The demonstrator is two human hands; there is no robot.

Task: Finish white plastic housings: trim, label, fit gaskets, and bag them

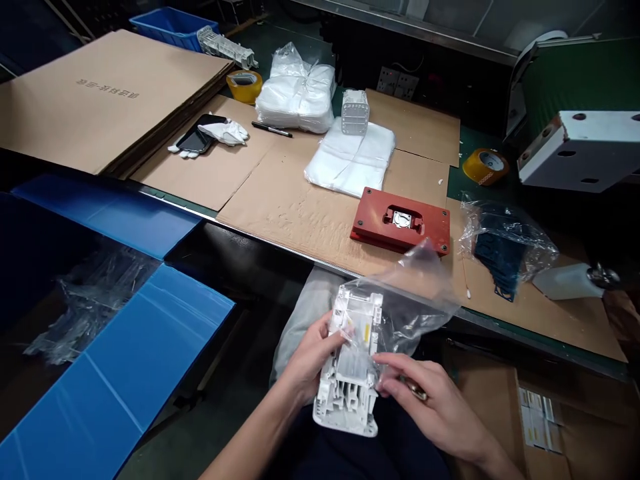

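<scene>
Over my lap, my left hand point(316, 353) is closed around the side of a long white plastic housing point(345, 417), its thumb on top. Ribs and slots show at the housing's near end, and a small yellow strip lies on its upper half. A clear plastic bag point(415, 293) covers part of the housing and spreads out to the right. My right hand point(425, 393) pinches the bag at the housing's right edge. A small brass-coloured piece point(414, 388) sticks out between its fingers; what it belongs to is hidden.
Ahead on the bench lie a red fixture point(370, 213), stacked white bags point(350, 160) with another white housing point(355, 112), and tape rolls point(485, 167). Dark blue gaskets point(500, 253) and a bottle point(570, 280) sit right. A blue box point(150, 347) with clear scraps stands left.
</scene>
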